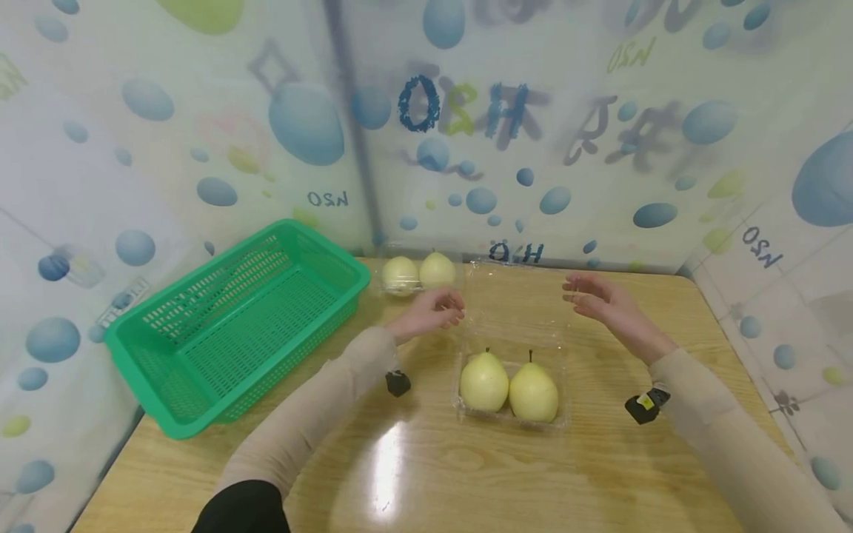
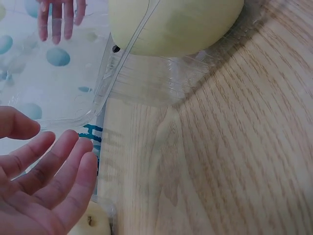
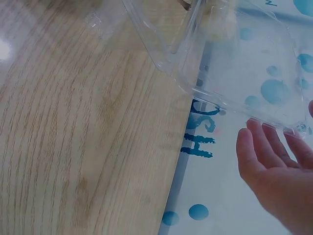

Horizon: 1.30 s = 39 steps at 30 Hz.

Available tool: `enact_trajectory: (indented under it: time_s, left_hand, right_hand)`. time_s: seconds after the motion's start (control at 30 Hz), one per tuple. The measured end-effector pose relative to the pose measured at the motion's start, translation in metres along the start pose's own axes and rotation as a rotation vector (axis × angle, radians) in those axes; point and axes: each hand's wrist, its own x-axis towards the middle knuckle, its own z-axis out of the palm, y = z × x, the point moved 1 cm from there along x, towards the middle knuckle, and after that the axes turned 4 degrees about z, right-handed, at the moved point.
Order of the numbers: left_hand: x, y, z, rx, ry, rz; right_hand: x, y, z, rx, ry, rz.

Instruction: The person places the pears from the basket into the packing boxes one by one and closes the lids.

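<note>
A clear plastic clamshell box (image 1: 509, 423) stands on the table with its transparent lid (image 1: 516, 292) raised at the back. Inside sit two pale yellow-green pears, a left pear (image 1: 484, 381) and a right pear (image 1: 534, 392), stems up. My left hand (image 1: 429, 311) is at the lid's left edge, fingers loosely bent; in the left wrist view its fingertips (image 2: 71, 137) are close to the lid rim, and contact is unclear. On the other side my right hand (image 1: 616, 311) has its fingers (image 3: 259, 147) spread beside the lid's right edge, pinching nothing that I can see.
A green plastic basket (image 1: 333, 314) stands on the left of the wooden table (image 1: 426, 474). Behind my left hand, against the patterned back wall covering (image 1: 580, 170), is another clear box with two pears (image 1: 437, 271).
</note>
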Motion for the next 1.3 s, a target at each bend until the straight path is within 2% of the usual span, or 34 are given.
enact_trajectory:
  time_s: [0.23,0.4,0.6,0.73,0.9,1.13,1.3]
  left_hand:
    - [-0.005,-0.001,-0.004,0.059,-0.054,0.025]
    - [-0.011,0.002,-0.009,0.1,-0.073,0.03]
    - [-0.019,0.013,-0.017,0.147,-0.089,0.028]
    - [-0.021,0.022,-0.023,0.18,-0.11,0.06]
    - [-0.022,0.038,-0.026,0.23,-0.128,0.064]
    - [-0.021,0.056,-0.022,0.145,-0.15,-0.014]
    - [-0.02,0.065,-0.018,0.13,-0.2,0.029]
  right_hand:
    - [-0.009,-0.004,0.002,-0.024,0.006,-0.055]
    - [-0.016,-0.008,0.003,-0.055,0.012,-0.063]
    - [-0.026,-0.011,0.005,-0.083,0.014,-0.082]
    - [-0.034,-0.014,0.008,-0.124,0.019,-0.114]
    - [-0.042,-0.015,0.014,-0.171,0.028,-0.163]
    - [-0.052,-0.015,0.018,-0.186,0.017,-0.18]
    - [-0.056,-0.015,0.019,-0.195,0.003,-0.183]
